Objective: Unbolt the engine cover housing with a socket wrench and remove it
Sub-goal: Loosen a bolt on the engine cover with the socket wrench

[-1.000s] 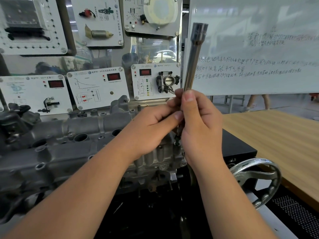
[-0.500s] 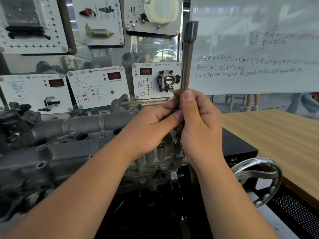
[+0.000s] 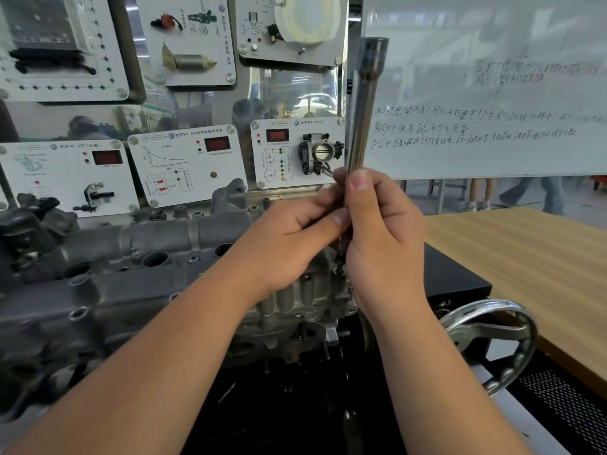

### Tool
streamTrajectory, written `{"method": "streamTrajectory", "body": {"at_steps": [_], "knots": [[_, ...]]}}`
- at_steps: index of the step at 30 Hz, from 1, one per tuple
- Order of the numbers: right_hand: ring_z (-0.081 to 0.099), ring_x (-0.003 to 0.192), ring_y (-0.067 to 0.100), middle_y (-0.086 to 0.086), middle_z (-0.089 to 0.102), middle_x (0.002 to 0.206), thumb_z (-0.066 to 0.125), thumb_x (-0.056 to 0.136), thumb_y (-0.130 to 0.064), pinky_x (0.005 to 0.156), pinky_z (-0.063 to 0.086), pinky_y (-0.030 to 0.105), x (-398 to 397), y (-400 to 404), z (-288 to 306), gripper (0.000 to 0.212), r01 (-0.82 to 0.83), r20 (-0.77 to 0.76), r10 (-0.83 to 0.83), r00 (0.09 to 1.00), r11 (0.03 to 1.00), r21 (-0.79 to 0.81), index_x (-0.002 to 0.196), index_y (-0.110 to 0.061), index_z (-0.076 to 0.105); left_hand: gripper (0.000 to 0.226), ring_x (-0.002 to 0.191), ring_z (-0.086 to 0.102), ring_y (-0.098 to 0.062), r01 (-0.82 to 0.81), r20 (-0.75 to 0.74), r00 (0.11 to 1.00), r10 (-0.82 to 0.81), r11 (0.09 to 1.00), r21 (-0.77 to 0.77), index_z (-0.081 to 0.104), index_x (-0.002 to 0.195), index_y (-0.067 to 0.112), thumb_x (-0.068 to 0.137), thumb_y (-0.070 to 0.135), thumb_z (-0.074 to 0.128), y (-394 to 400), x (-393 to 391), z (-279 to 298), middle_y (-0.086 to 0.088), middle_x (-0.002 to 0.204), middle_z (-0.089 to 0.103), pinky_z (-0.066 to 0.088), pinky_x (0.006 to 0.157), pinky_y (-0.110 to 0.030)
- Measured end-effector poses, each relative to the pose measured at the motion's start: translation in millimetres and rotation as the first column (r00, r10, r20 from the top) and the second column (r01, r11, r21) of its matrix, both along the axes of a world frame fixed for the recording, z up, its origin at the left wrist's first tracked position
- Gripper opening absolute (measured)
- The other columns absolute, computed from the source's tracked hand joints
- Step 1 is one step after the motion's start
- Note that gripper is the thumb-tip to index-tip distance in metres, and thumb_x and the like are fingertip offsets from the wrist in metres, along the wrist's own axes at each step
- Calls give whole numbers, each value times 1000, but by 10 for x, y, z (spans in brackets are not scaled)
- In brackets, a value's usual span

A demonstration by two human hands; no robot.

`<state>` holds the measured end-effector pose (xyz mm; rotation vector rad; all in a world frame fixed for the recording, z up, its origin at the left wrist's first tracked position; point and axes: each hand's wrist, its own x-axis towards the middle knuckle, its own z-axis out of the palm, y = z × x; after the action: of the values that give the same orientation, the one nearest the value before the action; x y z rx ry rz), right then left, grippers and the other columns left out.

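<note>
A long steel socket extension bar (image 3: 363, 106) stands nearly upright at the right end of the grey cast engine cover housing (image 3: 138, 257). My right hand (image 3: 384, 234) is wrapped around the bar's lower part, thumb up along the shaft. Fingers and thumb of my left hand (image 3: 292, 234) pinch the same shaft from the left. Below my hands the bar's dark tip (image 3: 340, 264) sits on a bolt at the housing's right edge. The bar's upper end is an open socket with no ratchet handle in view.
Training panels with red displays and a throttle body (image 3: 320, 156) hang behind the engine. A whiteboard (image 3: 492, 93) stands at the right, a wooden table (image 3: 525, 257) beyond it. A chrome handwheel (image 3: 492, 343) juts out at lower right, by a black box (image 3: 453, 274).
The bar's top leaned right, swung left to upright, and has tipped slightly right again. Both hands keep the same grip at the same spot on the engine.
</note>
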<state>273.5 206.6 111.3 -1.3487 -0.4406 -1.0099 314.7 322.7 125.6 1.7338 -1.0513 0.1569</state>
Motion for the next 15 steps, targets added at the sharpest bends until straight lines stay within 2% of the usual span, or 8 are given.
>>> {"method": "streamTrajectory", "body": {"at_steps": [3,6,9,10,12,13,15], "knots": [[70,90,17,0,74,89,50,95,-47,77,56,32,-5,-22,6,26,-49,-14,50,999,998,48,91,-35,73,26,113,68,-26,-1,-11,1000,1,1000,0,72,114,34,96,38,55,1,25,-13,-5,113,75,49,103,-55],[70,88,18,-3,73,87,54,92,-52,77,58,37,-15,-25,9,22,-46,-17,46,999,998,38,94,-39,72,27,112,69,-14,15,12,1000,-15,1000,1,69,119,36,97,29,57,-10,-7,3,6,113,75,51,104,-47],[63,68,7,-9,64,68,62,87,-52,68,52,29,0,-17,-16,8,-31,-9,31,999,999,28,94,-49,61,24,106,70,-8,18,25,1000,-19,1000,9,65,117,40,98,27,59,-12,-35,19,15,108,75,55,97,-30],[59,64,5,-10,62,65,63,88,-50,66,50,27,4,-21,-22,6,-22,-4,22,1000,999,29,93,-48,60,24,104,71,-13,8,35,999,-9,1000,13,65,115,42,97,27,60,-13,-33,18,13,107,75,56,94,-29],[59,65,4,-11,65,70,62,90,-46,66,49,28,13,-35,-23,3,6,12,-7,1000,1000,19,90,-43,63,25,100,71,-26,-17,54,998,16,1000,16,66,116,43,95,30,62,-18,-33,16,8,105,76,57,91,-36],[61,70,6,-10,67,76,60,91,-46,68,50,30,15,-36,-20,7,19,15,-19,1000,1000,7,90,-42,65,25,100,70,-27,-27,58,998,26,999,18,66,117,41,94,32,61,-19,-33,18,7,105,76,56,91,-39],[65,81,11,-7,70,84,54,94,-46,73,55,34,14,-31,-14,15,30,13,-30,999,999,-21,90,-43,68,26,104,71,-19,-40,43,998,39,999,17,68,118,35,95,37,58,-15,-31,15,5,106,76,55,95,-40]]}}
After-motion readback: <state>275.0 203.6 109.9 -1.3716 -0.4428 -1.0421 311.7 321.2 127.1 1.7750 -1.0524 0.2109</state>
